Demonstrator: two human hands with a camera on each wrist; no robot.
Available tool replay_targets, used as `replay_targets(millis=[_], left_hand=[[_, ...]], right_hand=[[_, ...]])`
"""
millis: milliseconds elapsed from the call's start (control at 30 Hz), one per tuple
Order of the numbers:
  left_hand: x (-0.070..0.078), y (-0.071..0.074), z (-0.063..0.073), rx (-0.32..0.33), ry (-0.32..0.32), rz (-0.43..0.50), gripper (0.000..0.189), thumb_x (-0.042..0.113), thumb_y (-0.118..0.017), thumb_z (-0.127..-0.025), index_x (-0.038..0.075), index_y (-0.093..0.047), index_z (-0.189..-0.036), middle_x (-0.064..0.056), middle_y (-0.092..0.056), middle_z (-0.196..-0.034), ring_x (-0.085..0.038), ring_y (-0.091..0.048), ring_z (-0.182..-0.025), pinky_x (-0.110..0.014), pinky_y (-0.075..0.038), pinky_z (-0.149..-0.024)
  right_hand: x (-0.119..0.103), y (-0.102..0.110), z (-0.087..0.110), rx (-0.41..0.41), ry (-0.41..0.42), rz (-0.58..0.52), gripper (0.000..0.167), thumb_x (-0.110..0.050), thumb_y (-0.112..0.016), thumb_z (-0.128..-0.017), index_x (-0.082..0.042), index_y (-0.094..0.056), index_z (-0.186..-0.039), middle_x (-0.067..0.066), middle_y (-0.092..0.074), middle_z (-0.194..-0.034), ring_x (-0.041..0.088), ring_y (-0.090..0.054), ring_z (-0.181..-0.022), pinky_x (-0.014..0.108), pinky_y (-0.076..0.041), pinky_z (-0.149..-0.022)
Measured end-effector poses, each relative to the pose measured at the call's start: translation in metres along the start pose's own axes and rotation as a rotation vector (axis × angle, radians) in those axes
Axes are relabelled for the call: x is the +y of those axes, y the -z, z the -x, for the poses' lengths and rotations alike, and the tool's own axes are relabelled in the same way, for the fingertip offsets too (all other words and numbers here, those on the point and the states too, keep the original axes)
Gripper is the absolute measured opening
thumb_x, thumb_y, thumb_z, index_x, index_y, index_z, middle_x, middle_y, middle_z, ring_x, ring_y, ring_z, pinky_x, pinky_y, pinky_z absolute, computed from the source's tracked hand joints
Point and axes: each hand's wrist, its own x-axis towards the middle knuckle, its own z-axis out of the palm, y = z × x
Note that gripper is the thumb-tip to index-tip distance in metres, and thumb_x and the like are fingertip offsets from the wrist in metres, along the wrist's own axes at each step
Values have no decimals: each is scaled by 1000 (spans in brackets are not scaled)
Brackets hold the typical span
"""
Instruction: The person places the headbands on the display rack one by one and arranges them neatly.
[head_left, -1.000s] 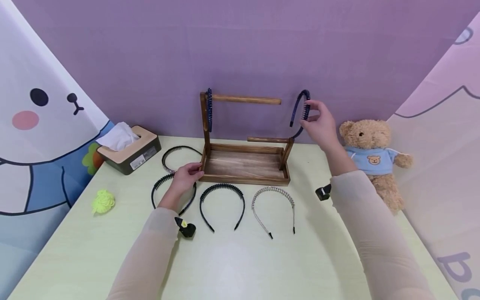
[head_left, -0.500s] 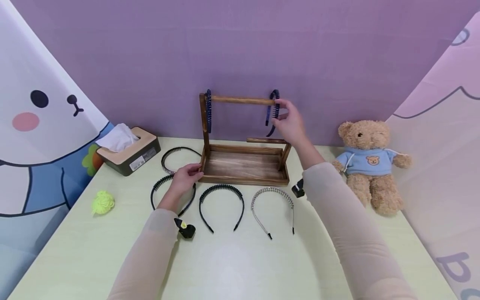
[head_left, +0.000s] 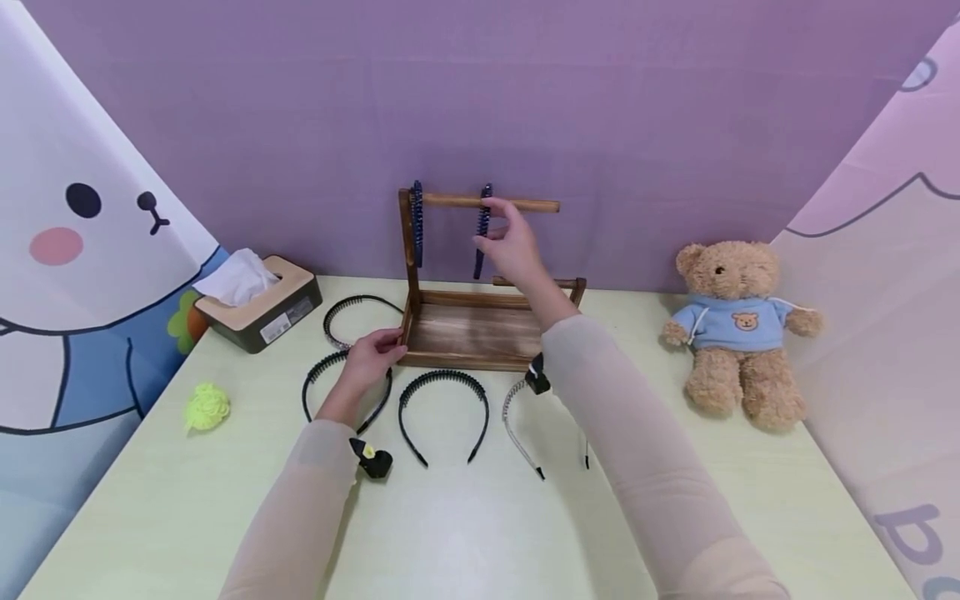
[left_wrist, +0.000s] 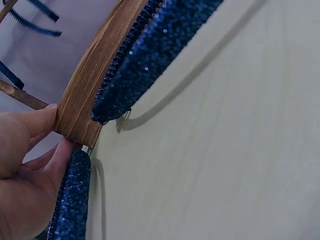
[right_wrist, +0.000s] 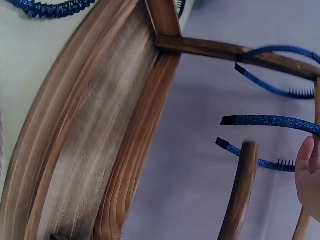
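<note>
My right hand [head_left: 513,247] pinches a glittery dark blue toothed headband [head_left: 481,255] that straddles the upper bar [head_left: 534,205] of a wooden rack [head_left: 465,361], near the bar's middle. In the right wrist view, the tips of the held headband [right_wrist: 275,121] point away from the fingers. A second dark blue headband [head_left: 417,237] hangs at the bar's left end by the post. My left hand [head_left: 367,358] grips the rack's front left corner; in the left wrist view, thumb and fingers clasp the wooden edge [left_wrist: 82,110] between two glittery headbands on the table.
Before the rack lie a black headband [head_left: 442,374] and a silvery headband [head_left: 512,421], partly hidden by my right arm. Two more dark headbands lie left of it. A tissue box [head_left: 273,304] and yellow-green puff [head_left: 207,406] stand left, a teddy bear [head_left: 742,333] right. The rack's lower bar [right_wrist: 240,195] juts below.
My right hand has moved left with the headband, from beyond the upper bar's free right end to the bar's middle. My left hand has stayed on the rack's corner.
</note>
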Motion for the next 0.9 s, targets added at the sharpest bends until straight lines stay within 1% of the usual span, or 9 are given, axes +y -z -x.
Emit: replay_targets(millis=[200, 367, 467, 700, 900], left_hand=[[0, 0, -2, -1, 1, 3, 41, 8, -61, -97, -5, -53, -135, -25, -55, -130, -37, -53, -118, -44, -47, -95], [-2, 0, -2, -3, 7, 12, 41, 8, -61, -97, -4, -52, -135, -25, -55, -130, -36, -53, -118, -43, -47, -95], [-4, 0, -2, 0, -1, 12, 41, 8, -61, -97, -4, -52, -135, -25, -55, -129, -36, -53, -117, -43, -48, -95], [-5, -1, -2, 7, -12, 15, 40, 7, -61, -97, -5, -53, -135, -25, -56, -128, -36, -54, -115, -42, -49, -93], [-4, -1, -1, 6, -12, 8, 41, 8, -61, -97, -5, -53, -135, -25, -55, -129, -36, -54, -116, -42, -49, -93]], right_hand=[[-7, -22, -6, -29, -4, -1, 59, -6, -73, -88, -23, -50, -140, 1, -49, -135, 17, -58, -102, 32, -53, -78], [-13, -37, -9, -30, 1, -45, 58, -6, -72, -89, -22, -50, -140, 1, -51, -134, 16, -58, -99, 31, -52, -77], [-16, -45, -9, -29, 9, -73, 58, -6, -73, -88, -21, -50, -139, 1, -52, -133, 16, -58, -97, 31, -52, -76], [-17, -51, -7, -56, 25, -78, 58, -7, -72, -89, -22, -50, -141, 0, -51, -135, 15, -57, -101, 30, -52, -79], [-19, -53, -8, -81, 32, -92, 58, -7, -70, -91, -23, -49, -142, 1, -50, -138, 18, -57, -104, 30, -52, -82]])
